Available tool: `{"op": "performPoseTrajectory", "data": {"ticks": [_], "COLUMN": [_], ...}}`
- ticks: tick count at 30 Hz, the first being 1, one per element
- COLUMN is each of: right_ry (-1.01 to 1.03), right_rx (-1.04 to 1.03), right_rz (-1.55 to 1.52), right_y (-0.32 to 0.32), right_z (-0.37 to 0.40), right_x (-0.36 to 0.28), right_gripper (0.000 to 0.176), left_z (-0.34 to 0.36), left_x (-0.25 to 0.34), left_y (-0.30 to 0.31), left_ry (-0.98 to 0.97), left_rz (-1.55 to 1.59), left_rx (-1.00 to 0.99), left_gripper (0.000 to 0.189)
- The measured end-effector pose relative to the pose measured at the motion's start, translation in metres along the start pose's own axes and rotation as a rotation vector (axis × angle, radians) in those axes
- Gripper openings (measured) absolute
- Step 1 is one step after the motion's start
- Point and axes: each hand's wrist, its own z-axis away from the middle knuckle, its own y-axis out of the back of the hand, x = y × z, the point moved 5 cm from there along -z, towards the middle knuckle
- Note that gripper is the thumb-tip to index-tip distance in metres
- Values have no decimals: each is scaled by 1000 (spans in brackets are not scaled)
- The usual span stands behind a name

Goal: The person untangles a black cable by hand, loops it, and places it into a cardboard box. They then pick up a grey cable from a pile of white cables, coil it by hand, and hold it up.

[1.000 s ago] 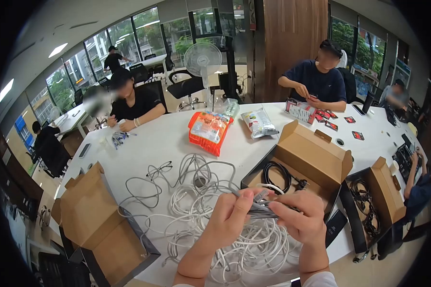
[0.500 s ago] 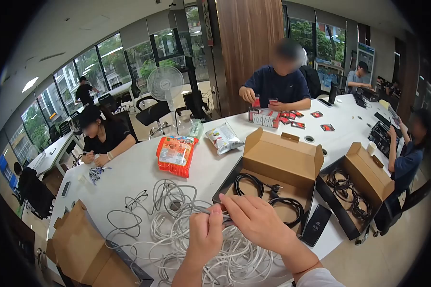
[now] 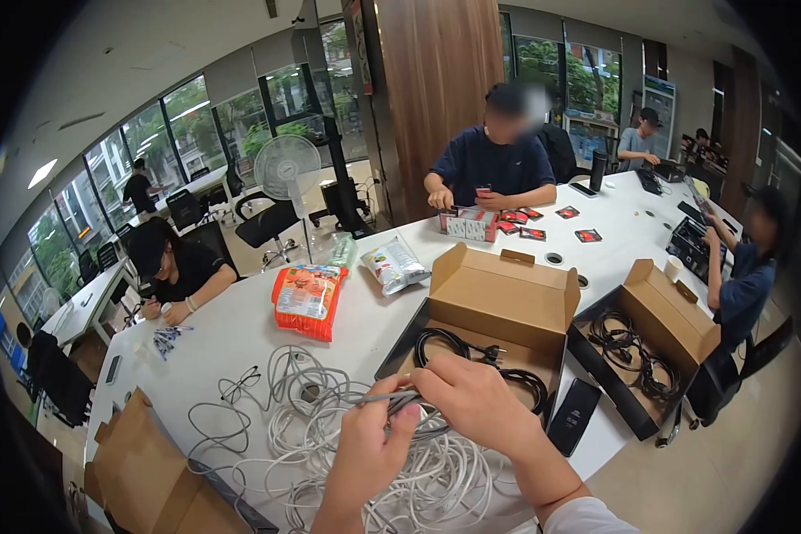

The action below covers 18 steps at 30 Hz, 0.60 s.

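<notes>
My left hand (image 3: 372, 445) is closed around several strands of grey cable (image 3: 399, 402), with the thumb pressed over them. Close against it, my right hand (image 3: 472, 398) grips the same grey strands from the right side, fingers bent over the top. Below and to the left of both hands spreads a tangled heap of white and grey cable (image 3: 287, 425) on the table. Loose grey loops (image 3: 206, 432) reach out to the left. Behind my right hand stands an open cardboard box (image 3: 498, 294) with coiled black power cords (image 3: 449, 343) inside.
A second open box (image 3: 660, 307) with black cords stands at right, a phone (image 3: 575, 416) between. Glasses (image 3: 239, 383), an orange snack bag (image 3: 305, 303) and a silver bag (image 3: 393, 265) lie beyond the heap. Another open box (image 3: 147, 458) is at lower left. Several people sit around the table.
My left hand has opened its grip wider and now wraps over the bundled grey strands. My right hand stays beside it. The whole view has shifted slightly.
</notes>
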Motion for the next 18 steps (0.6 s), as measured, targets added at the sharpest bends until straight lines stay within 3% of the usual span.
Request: {"op": "performPoseTrajectory", "data": {"ticks": [2,3,6,8,10,12,15,18], "right_ry": [-22,-27,-29,1,30,40,-1,-41], "right_rx": [-31,-30,19,33,13,105,213,278], "right_rz": [48,63,100,109,105,101,77,-1], "right_y": [3,4,10,9,6,13,22,21], "right_z": [0,0,-2,-3,-1,-2,2,6], "right_x": [1,3,4,1,-6,-14,-12,-7], "right_gripper": [15,16,17,17,18,20,23,29], "left_z": [10,18,39,24,16,2,-6,-3], "left_x": [10,12,26,50,50,20,-23,-25], "left_y": [6,12,40,47,45,32,16,0], "left_ry": [-138,-15,63,-290,-371,-227,-3,67], "left_rz": [-337,-436,-468,-526,-419,-121,-13,575], "left_rx": [-40,-121,-12,176,147,-61,-484,-566], "left_gripper": [40,54,56,58,57,53,40,27]}}
